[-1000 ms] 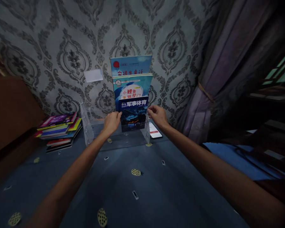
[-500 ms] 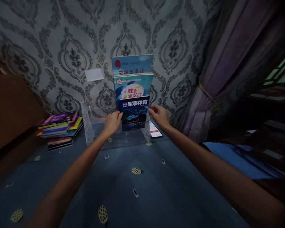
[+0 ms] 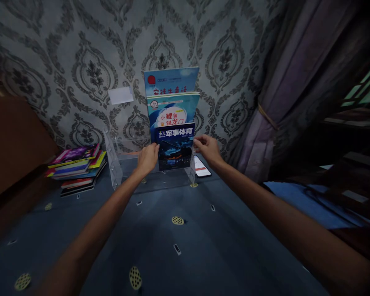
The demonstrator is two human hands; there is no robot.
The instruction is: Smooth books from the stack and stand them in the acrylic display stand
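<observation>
Barely anything's shifted since a second ago, both the left hand (image 3: 148, 156) and right hand (image 3: 205, 147) still pinching the dark-blue book (image 3: 175, 146) by its edges in the front tier of the clear acrylic rack (image 3: 117, 164), two books already racked behind, stack of books (image 3: 77, 166) at left still waiting.

A clear acrylic tiered rack (image 3: 117, 164) stands at frame centre against the patterned wall (image 3: 64, 61). Three upright books fill its right side: a dark-covered book (image 3: 175, 148) lowest and frontmost, a pale blue book (image 3: 172, 110) behind it, a sky-blue book (image 3: 171, 81) rearmost. The left hand (image 3: 148, 158) sits at the front book's left edge, the right hand (image 3: 207, 149) at its right edge. A stack of flat books (image 3: 77, 168) lies left of the rack, a lit smartphone (image 3: 201, 166) just right of it.
</observation>
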